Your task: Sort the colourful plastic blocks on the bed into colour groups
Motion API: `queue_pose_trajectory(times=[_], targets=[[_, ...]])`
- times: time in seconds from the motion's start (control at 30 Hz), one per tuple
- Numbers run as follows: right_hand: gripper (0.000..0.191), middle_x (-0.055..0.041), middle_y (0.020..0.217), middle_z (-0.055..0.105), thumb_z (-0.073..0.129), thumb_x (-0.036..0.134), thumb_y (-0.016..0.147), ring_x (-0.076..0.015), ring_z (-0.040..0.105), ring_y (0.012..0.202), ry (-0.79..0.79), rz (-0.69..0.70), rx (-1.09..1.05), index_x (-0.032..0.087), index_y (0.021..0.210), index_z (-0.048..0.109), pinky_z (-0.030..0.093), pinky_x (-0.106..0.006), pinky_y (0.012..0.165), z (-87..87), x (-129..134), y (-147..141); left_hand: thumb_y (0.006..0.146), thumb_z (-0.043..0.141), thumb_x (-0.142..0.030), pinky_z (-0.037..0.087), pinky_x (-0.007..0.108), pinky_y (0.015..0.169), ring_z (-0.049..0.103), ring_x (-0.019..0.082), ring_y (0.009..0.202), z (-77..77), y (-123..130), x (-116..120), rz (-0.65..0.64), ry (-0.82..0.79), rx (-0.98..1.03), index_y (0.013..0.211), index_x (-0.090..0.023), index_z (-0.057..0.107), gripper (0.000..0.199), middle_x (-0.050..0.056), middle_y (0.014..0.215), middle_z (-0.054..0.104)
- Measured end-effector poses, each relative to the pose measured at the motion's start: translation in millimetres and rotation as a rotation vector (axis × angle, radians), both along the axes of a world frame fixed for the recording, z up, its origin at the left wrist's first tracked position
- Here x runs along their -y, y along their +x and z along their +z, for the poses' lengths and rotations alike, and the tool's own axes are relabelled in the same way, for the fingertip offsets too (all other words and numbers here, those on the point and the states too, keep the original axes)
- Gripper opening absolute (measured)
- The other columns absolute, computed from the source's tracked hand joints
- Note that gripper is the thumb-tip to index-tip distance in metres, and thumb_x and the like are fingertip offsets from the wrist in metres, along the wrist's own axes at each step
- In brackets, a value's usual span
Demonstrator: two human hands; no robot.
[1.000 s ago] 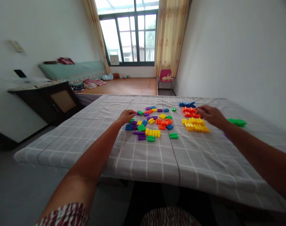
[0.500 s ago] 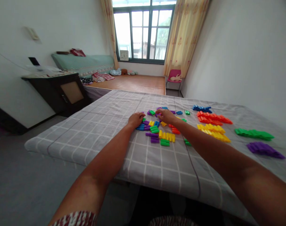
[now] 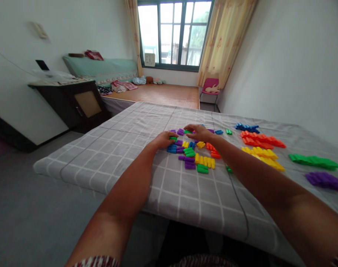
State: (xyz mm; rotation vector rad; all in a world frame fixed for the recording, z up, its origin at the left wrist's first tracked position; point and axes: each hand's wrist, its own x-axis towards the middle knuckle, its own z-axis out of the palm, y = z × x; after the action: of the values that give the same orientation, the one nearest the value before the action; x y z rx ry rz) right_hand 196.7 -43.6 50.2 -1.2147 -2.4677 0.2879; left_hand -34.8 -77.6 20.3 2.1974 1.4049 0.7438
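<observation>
My left hand [image 3: 166, 139] rests at the left edge of a group of small coloured plastic pieces on the cloth. Its fingers are bent together over a green plastic piece [image 3: 173, 139]. My right hand [image 3: 198, 131] reaches in from the right, with thumb and fingertips closed about another green plastic piece [image 3: 187, 131] near the back of the group. Purple pieces [image 3: 180, 132] lie between the hands. Closer to me are blue pieces [image 3: 171, 148], a row of yellow pieces [image 3: 205, 161] and orange pieces [image 3: 215, 154]. My right hand and forearm hide part of the group.
Sorted piles lie on the right of the checked cloth [image 3: 124, 148]: blue [image 3: 247, 128], orange [image 3: 262, 140], yellow [image 3: 263, 157], green [image 3: 313, 162] and purple [image 3: 326, 180]. A dark cabinet [image 3: 71, 104] stands left. Beyond the table is a low bed [image 3: 169, 94].
The view has shifted slightly, so everything appears further right. My right hand has moved a little left, onto the green piece. My left hand's fingers have come over the other green piece.
</observation>
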Motion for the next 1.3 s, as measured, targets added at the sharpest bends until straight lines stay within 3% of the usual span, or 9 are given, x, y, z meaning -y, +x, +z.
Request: queue_pose_trajectory(times=[0.13,0.3,0.5,0.63,0.77,0.93,1.03,1.13,1.3], targets=[[0.031,-0.0060,0.106,0.071,0.062,0.026,0.080,-0.0183,0.065,0.091,0.027,0.036,-0.067,0.020,0.110,0.066,0.051,-0.030,0.082,9.4,17,27,0.071,0.064,-0.017,0.045,0.030,0.097,0.060,0.021,0.108,14.2,20,15,-0.066,0.107,0.047,0.106,-0.023,0.073,0.037,0.005,0.116,0.069],[0.030,-0.0078,0.107,0.070,0.060,0.029,0.082,-0.0182,0.065,0.086,0.007,-0.019,-0.158,0.018,0.110,0.065,0.052,-0.030,0.076,9.5,35,62,0.065,0.075,-0.036,0.049,0.025,0.084,0.064,0.018,0.087,27.8,45,37,-0.387,-0.122,0.052,0.100,-0.023,0.075,0.038,0.003,0.098,0.072],[0.030,-0.0063,0.104,0.070,0.060,0.030,0.084,-0.0159,0.066,0.081,-0.029,-0.132,-0.259,0.020,0.112,0.064,0.054,-0.028,0.074,19.1,63,126,0.063,0.074,-0.046,0.048,0.030,0.085,0.060,0.021,0.096,29.8,40,39,-0.295,-0.173,-0.017,0.113,-0.023,0.068,0.056,0.004,0.106,0.069],[0.031,-0.0080,0.103,0.070,0.065,0.030,0.080,-0.0171,0.066,0.084,-0.042,-0.266,-0.426,0.017,0.109,0.065,0.055,-0.029,0.073,26.6,76,199,0.070,0.067,-0.051,0.050,0.030,0.077,0.060,0.019,0.086,26.0,36,27,-0.258,-0.095,-0.079,0.111,-0.020,0.065,0.052,0.004,0.095,0.066],[0.035,-0.0089,0.104,0.071,0.070,0.032,0.075,-0.0188,0.066,0.089,-0.024,-0.466,-0.685,0.016,0.105,0.066,0.054,-0.033,0.081,27.9,85,298,0.066,0.070,-0.056,0.051,0.031,0.068,0.059,0.018,0.073,25.8,37,13,-0.189,-0.089,-0.094,0.094,-0.019,0.064,0.048,0.003,0.082,0.064],[0.030,-0.0107,0.098,0.072,0.074,0.031,0.072,-0.0179,0.066,0.083,0.036,-0.864,-0.826,0.014,0.095,0.066,0.054,-0.032,0.076,12.5,97,437,0.062,0.072,-0.060,0.052,0.030,0.060,0.060,0.018,0.066,59.6,50,-1,-0.132,-0.217,-0.065,0.083,-0.018,0.059,0.048,0.001,0.071,0.063],[0.028,-0.0111,0.091,0.073,0.073,0.033,0.073,-0.0174,0.067,0.076,0.007,-1.080,-0.725,0.013,0.091,0.066,0.053,-0.029,0.068,-1.3,99,497,0.060,0.073,-0.061,0.052,0.029,0.053,0.062,0.019,0.065,93.0,83,-6,-0.073,-0.236,-0.054,0.097,-0.019,0.061,0.057,0.003,0.081,0.069],[0.028,-0.0102,0.091,0.073,0.070,0.035,0.075,-0.0175,0.067,0.077,0.007,-1.118,-0.566,0.014,0.093,0.068,0.051,-0.027,0.068,-10.8,91,523,0.062,0.071,-0.061,0.054,0.029,0.057,0.064,0.019,0.068,114.9,143,-8,-0.098,-0.172,-0.036,0.105,-0.019,0.065,0.061,0.004,0.086,0.071],[0.032,-0.0066,0.099,0.073,0.065,0.040,0.077,-0.0194,0.066,0.089,0.156,-1.070,-0.230,0.018,0.100,0.068,0.048,-0.028,0.078,-17.0,80,514,0.065,0.071,-0.054,0.057,0.034,0.070,0.067,0.018,0.074,108.7,275,-13,-0.281,-0.141,0.136,0.102,-0.016,0.067,0.054,0.007,0.093,0.072]])
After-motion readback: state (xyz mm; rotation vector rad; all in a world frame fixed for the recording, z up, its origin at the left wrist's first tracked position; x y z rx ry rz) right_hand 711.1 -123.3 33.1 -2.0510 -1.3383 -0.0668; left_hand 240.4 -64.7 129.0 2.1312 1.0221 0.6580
